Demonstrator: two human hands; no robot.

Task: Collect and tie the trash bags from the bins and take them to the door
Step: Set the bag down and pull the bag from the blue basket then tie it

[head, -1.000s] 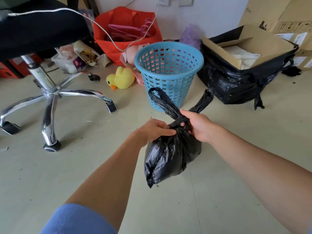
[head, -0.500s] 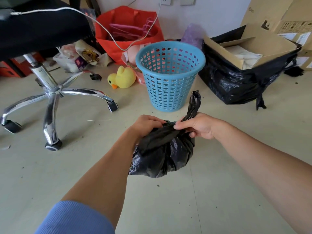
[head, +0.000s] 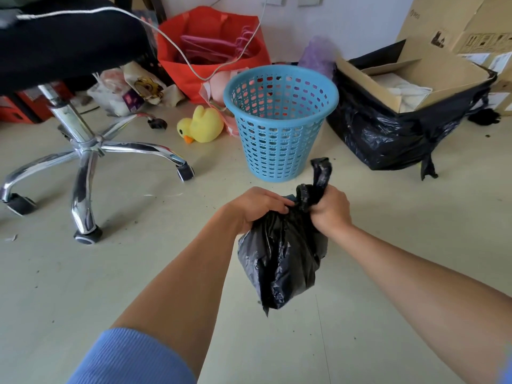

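Note:
A small black trash bag hangs in the air in front of me, above the floor. My left hand grips the gathered neck of the bag from the left. My right hand grips the neck from the right, and one twisted bag ear sticks up out of its fist. A knot-like bunch sits between the two hands. Behind the bag stands the blue perforated bin, with no liner visible in it.
An office chair with a chrome base stands at the left. A yellow toy duck and a red bag of hangers lie behind the bin. A large black bag holding a cardboard box sits at the right.
Two ears stood up a second ago; one was folded down and the bag bunched up between my hands. Now the bag hangs lower and only one ear sticks up by my right hand.

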